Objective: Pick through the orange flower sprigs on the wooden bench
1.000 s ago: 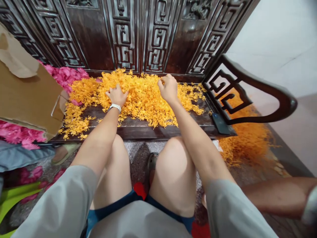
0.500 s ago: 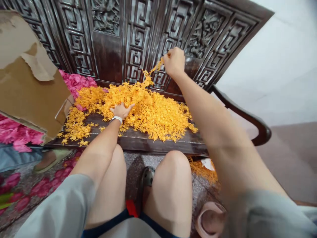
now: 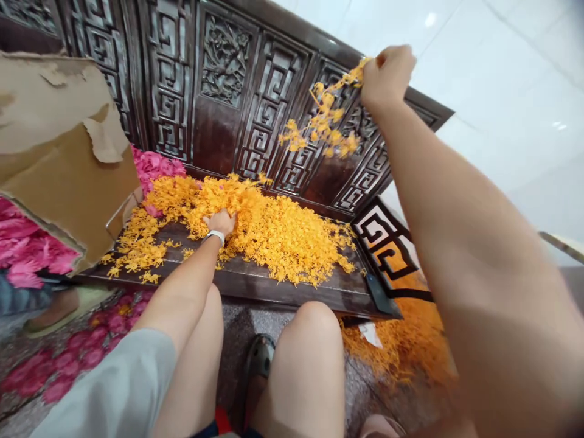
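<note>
A heap of small orange artificial flowers (image 3: 274, 228) covers the seat of a dark carved wooden bench (image 3: 292, 292). My left hand (image 3: 220, 221), with a white wristband, lies palm down on the heap, fingers pressed into it. My right hand (image 3: 387, 74) is raised high in front of the bench back, closed on a strand of orange flowers (image 3: 322, 128) that dangles down to the left, clear of the heap.
A torn cardboard box (image 3: 64, 164) stands at the left over pink flowers (image 3: 157, 165). More pink flowers (image 3: 59, 371) lie on the floor. Another orange pile (image 3: 406, 347) lies on the floor beyond the bench's armrest (image 3: 387, 255). My knees are close to the seat's front edge.
My right hand has risen from the heap, pulling a strand of orange flowers up and to the right until it hangs free. My left hand stayed on the heap.
</note>
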Demonstrator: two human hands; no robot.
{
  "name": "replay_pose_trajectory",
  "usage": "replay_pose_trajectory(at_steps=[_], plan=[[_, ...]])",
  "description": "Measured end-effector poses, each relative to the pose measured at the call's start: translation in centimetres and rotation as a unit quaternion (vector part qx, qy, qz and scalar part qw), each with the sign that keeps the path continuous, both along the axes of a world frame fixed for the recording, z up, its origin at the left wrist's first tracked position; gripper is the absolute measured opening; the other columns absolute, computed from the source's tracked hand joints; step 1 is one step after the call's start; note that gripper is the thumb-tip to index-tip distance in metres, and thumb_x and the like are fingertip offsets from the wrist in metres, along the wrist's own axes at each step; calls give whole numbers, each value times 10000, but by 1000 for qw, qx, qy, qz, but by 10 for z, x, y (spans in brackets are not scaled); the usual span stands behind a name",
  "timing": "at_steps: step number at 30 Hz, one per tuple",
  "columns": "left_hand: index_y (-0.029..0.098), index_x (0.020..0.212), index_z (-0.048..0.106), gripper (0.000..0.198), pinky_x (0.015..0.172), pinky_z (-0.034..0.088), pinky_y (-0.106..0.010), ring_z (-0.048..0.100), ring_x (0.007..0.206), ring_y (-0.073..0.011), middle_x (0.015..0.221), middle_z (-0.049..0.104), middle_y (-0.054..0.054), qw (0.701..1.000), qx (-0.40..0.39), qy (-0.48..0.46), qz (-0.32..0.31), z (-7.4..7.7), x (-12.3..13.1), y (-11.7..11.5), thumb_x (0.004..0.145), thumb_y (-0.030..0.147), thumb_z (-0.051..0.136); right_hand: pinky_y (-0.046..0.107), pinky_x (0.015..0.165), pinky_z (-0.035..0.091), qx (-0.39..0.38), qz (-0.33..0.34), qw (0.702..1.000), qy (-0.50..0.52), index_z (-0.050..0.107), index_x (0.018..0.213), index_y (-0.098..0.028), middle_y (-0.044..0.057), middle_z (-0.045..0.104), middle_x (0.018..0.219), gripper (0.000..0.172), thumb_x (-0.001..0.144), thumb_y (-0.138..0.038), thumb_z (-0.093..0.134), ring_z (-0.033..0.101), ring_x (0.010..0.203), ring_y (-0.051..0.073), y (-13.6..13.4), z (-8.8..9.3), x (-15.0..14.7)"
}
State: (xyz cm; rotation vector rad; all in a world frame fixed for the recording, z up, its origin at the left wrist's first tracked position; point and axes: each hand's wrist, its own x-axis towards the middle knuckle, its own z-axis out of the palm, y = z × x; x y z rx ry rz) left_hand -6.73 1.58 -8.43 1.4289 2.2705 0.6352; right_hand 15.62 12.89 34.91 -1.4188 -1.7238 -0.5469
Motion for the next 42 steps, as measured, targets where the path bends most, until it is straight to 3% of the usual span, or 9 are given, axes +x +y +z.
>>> replay_pose_trajectory(at_steps=[3, 6, 12, 18, 23, 28, 32, 39, 42], plan=[[40, 1329, 653, 613, 1174, 349, -646, 669, 1313, -497, 1257, 756, -344, 1000, 10, -3, 17, 6, 1, -2, 1029, 543, 473, 506, 1124, 465, 14, -3, 999, -30, 759, 1211, 37, 328, 715, 1348, 375, 1076, -167, 474, 683, 1306, 340, -7, 21, 30], [-27, 1468, 497, 709, 1213, 326, -668, 625, 1383, -500, 1334, 710, -378, 997, 58, -6, 51, 19, 0, -6, 969, 469, 583, 534, 1074, 508, -22, -5, 999, -31, 785, 1096, 20, 320, 768, 1213, 303, 1021, -152, 547, 737, 1220, 365, -16, 6, 56], [-42, 1555, 401, 850, 1232, 341, -728, 486, 1504, -538, 1564, 518, -412, 983, 136, 21, 117, 62, -16, -27, 892, 418, 664, 532, 987, 626, -134, 52, 981, 132, 713, 941, -160, 108, 767, 922, 111, 995, -202, 626, 781, 925, 269, -15, -77, 90], [8, 1604, 404, 807, 1316, 59, -770, 39, 1700, -520, 1817, 53, -356, 959, 246, 125, 61, 104, -4, -62, 908, 315, 675, 311, 657, 629, -218, 180, 910, 303, 610, 971, -228, -16, 608, 748, 69, 964, -227, 678, 619, 606, 134, -37, -180, 88], [136, 1482, 578, 483, 1291, 276, -623, 407, 1549, -416, 1639, 523, -240, 933, 354, 54, -34, 125, 37, -67, 1071, 384, 518, 371, 744, 611, -229, 295, 868, 328, 660, 1047, -240, 29, 634, 861, 114, 952, -187, 624, 636, 741, 177, -74, -242, 61], [227, 1420, 645, 414, 1267, 326, -594, 505, 1494, -363, 1454, 715, -169, 924, 341, -118, -123, 114, 85, -38, 1084, 450, 553, 537, 1061, 600, -230, 386, 837, 311, 598, 1460, -358, 86, 708, 1286, 572, 905, -370, 734, 664, 1199, 309, -109, -278, 34], [188, 1148, 741, 255, 1120, 504, -483, 682, 1243, -292, 1215, 795, -150, 889, 283, -310, -185, 94, 97, -13, 1074, 390, 605, 542, 1049, 622, -246, 383, 802, 386, 375, 1638, -396, 97, 658, 1420, 827, 903, -431, 754, 654, 1249, 303, -117, -306, 22], [192, 982, 649, 120, 730, 542, -268, 657, 766, -131, 888, 698, -40, 850, 275, -429, -133, 77, 112, -3, 964, 199, 767, 337, 716, 608, -337, 256, 657, 624, 499, 1340, -295, 52, 673, 1005, 411, 1022, -530, 611, 667, 777, 181, -101, -332, 20], [192, 950, 649, 168, 678, 544, -254, 650, 757, -126, 906, 665, -34, 856, 292, -405, -134, 70, 124, -4, 913, 172, 811, 340, 668, 581, -341, 252, 682, 596, 577, 1201, -294, 44, 642, 886, 521, 989, -769, 550, 660, 778, 208, -101, -337, 16]])
